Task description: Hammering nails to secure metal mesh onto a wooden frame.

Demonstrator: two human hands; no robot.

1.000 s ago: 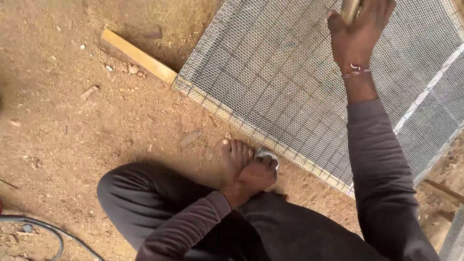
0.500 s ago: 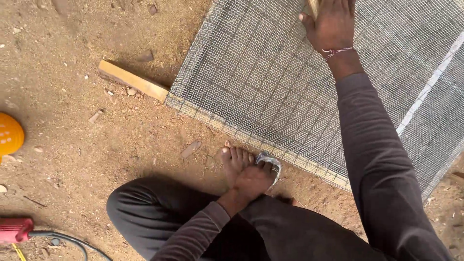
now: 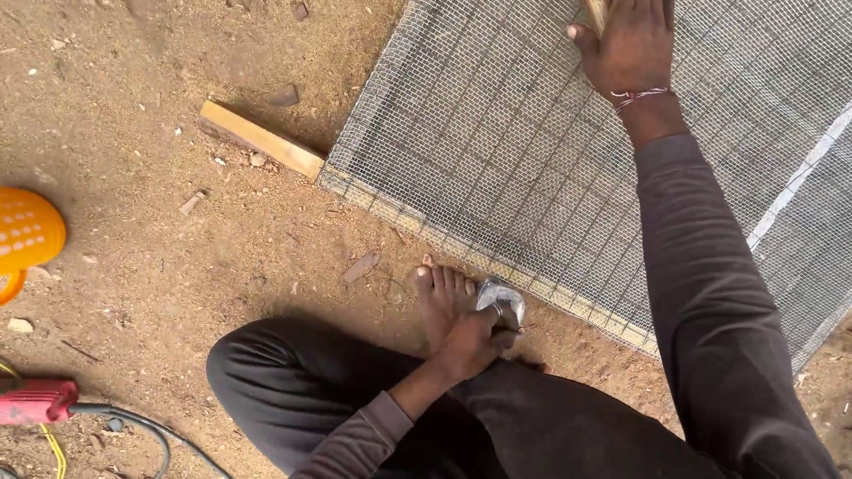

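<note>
Knees bent, I'm crouched on the dirt floor. Left hand (image 3: 470, 341) is low by my bare foot (image 3: 442, 297), fingers closed round a small shiny metal object (image 3: 500, 300) (can't tell what), just beside the near edge of the wire mesh panel (image 3: 497, 151). Mesh lies flat on the ground, looks already fixed over its frame; what's left, I can't judge. Right arm stretched fwd, right hand (image 3: 632, 49) on the mesh, wrapped on a wooden handle (image 3: 596, 12). Wood offcut (image 3: 260, 138) lies by the corner.

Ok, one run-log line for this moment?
left hand: grips small shiny metal tool | right hand: holds wooden stick over grey wire mesh panel
</note>
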